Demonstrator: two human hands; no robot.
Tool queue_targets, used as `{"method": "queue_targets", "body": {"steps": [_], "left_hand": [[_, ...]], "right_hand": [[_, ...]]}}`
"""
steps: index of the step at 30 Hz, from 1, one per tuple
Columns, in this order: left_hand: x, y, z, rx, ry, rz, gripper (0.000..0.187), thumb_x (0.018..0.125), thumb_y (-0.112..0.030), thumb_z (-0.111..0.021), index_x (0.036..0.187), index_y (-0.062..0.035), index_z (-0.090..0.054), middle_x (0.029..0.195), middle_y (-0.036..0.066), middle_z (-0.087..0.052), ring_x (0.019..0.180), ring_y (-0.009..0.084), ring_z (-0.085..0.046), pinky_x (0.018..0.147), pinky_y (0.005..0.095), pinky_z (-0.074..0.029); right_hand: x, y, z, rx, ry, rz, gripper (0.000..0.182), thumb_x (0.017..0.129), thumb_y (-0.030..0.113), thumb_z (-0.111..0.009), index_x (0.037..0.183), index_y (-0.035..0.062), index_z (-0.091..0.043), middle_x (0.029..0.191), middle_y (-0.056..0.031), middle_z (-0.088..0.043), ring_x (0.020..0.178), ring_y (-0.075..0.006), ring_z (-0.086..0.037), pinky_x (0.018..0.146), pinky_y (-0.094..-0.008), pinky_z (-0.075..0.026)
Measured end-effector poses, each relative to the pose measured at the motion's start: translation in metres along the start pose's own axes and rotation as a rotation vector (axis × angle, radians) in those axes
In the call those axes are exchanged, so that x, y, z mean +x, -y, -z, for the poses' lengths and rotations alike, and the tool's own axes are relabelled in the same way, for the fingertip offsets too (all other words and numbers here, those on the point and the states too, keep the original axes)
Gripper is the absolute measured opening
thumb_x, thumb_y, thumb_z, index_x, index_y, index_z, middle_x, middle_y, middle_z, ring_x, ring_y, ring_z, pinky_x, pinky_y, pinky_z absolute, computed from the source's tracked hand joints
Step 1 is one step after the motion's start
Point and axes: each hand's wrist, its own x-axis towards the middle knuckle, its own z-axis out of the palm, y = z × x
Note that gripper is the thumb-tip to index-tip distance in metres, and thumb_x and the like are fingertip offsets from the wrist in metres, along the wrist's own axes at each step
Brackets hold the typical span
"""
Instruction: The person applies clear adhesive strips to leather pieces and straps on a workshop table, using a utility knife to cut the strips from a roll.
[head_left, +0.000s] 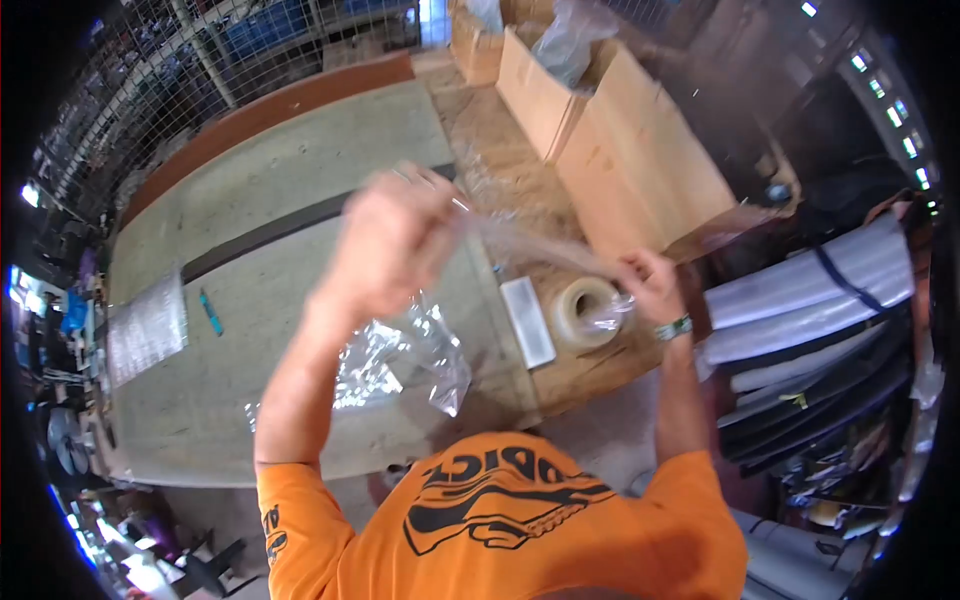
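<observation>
A strip of clear plastic [540, 243] is stretched between my two hands above the table. My left hand [395, 235], raised and blurred by motion, is closed on one end of it. My right hand [655, 287] pinches the other end beside a roll of clear film [587, 312]. Crumpled clear plastic [405, 365] lies on the table below my left hand. A white rectangular piece [528, 322] rests just left of the roll.
Cardboard boxes [640, 150] stand at the back right, with plastic bags inside. On the green table mat [330, 130] are a dark strip [270, 232], a teal cutter [211, 312] and bubble wrap [148, 335]. Rolled sheets [810, 290] are stacked at right.
</observation>
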Motion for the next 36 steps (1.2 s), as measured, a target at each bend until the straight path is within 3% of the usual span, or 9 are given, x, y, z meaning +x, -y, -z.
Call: {"method": "queue_targets", "body": {"steps": [6,9,11,17,22,26,30,32,36], "left_hand": [[-0.068,0.122,0.052,0.681,-0.101,0.391,0.027,0.084,-0.015,-0.072,0.110,-0.0062,-0.068,0.098,0.019,-0.068,0.097,0.0381,-0.064,0.083,0.0480,-0.050],[-0.133,0.164,-0.016,0.900,0.530,0.516,0.093,0.066,-0.034,-0.093,0.147,-0.0157,-0.050,0.147,0.026,-0.050,0.138,0.0416,-0.046,0.110,0.0521,-0.041],[-0.131,0.138,-0.081,0.421,0.400,0.407,0.112,0.060,-0.041,-0.096,0.155,-0.0181,-0.042,0.161,0.024,-0.032,0.150,0.0445,-0.028,0.121,0.0542,-0.025],[-0.015,-0.031,-0.193,0.003,-0.009,0.024,0.064,0.078,-0.028,-0.082,0.136,-0.0133,-0.059,0.150,0.019,-0.050,0.143,0.0394,-0.040,0.117,0.0532,-0.034],[0.008,-0.016,-0.081,0.281,-0.036,0.064,0.026,0.081,-0.009,-0.071,0.105,-0.0150,-0.074,0.104,0.015,-0.074,0.107,0.0367,-0.065,0.094,0.0492,-0.052],[-0.037,0.078,0.005,0.098,-0.251,0.253,0.034,0.086,-0.007,-0.065,0.119,-0.0111,-0.070,0.107,0.016,-0.073,0.100,0.0372,-0.067,0.088,0.0443,-0.052],[-0.159,0.245,-0.013,0.532,0.160,0.572,0.058,0.083,-0.026,-0.080,0.136,-0.0155,-0.060,0.124,0.020,-0.067,0.110,0.0403,-0.064,0.093,0.0471,-0.051],[-0.192,0.236,-0.054,0.700,0.434,0.554,0.092,0.068,-0.033,-0.092,0.148,-0.0204,-0.049,0.142,0.024,-0.056,0.123,0.0435,-0.059,0.101,0.0495,-0.049],[-0.070,0.047,-0.134,-0.022,0.132,0.094,0.107,0.060,-0.039,-0.095,0.150,-0.0114,-0.046,0.156,0.022,-0.043,0.148,0.0396,-0.034,0.120,0.0528,-0.027]], "right_hand": [[-0.021,-0.074,0.033,0.258,-0.110,-0.273,0.016,0.098,0.016,-0.069,0.094,0.0013,-0.065,0.080,0.0057,-0.064,0.070,-0.0017,-0.055,0.060,-0.0222,-0.045],[-0.023,-0.038,0.031,0.044,-0.097,-0.171,0.015,0.094,0.015,-0.071,0.096,0.0014,-0.066,0.076,-0.0031,-0.066,0.066,-0.0104,-0.060,0.060,-0.0274,-0.047],[-0.015,0.005,0.018,-0.128,-0.025,-0.106,0.016,0.091,0.015,-0.071,0.098,0.0017,-0.066,0.076,-0.0093,-0.066,0.065,-0.0165,-0.062,0.061,-0.0304,-0.048],[0.001,0.068,-0.031,-0.139,0.159,0.251,0.016,0.089,0.015,-0.072,0.095,0.0010,-0.069,0.076,-0.0151,-0.065,0.068,-0.0268,-0.065,0.062,-0.0369,-0.049],[0.008,0.018,0.003,-0.123,0.091,-0.059,0.020,0.092,0.017,-0.074,0.095,-0.0019,-0.069,0.073,-0.0076,-0.063,0.067,-0.0124,-0.058,0.061,-0.0296,-0.046],[0.003,-0.048,0.029,-0.034,-0.091,-0.202,0.016,0.098,0.015,-0.069,0.095,-0.0001,-0.065,0.077,0.0019,-0.063,0.069,-0.0056,-0.056,0.062,-0.0255,-0.046],[-0.009,-0.013,0.028,-0.081,-0.213,-0.038,0.015,0.094,0.015,-0.071,0.096,0.0007,-0.067,0.079,-0.0039,-0.069,0.069,-0.0099,-0.063,0.061,-0.0302,-0.050],[-0.008,0.030,0.011,-0.167,-0.097,-0.078,0.013,0.090,0.011,-0.069,0.098,0.0016,-0.067,0.081,-0.0122,-0.070,0.068,-0.0179,-0.067,0.062,-0.0333,-0.051],[0.005,0.074,-0.032,-0.180,0.043,0.171,0.014,0.085,0.006,-0.066,0.099,0.0014,-0.066,0.083,-0.0175,-0.068,0.074,-0.0332,-0.067,0.067,-0.0400,-0.051]]}}
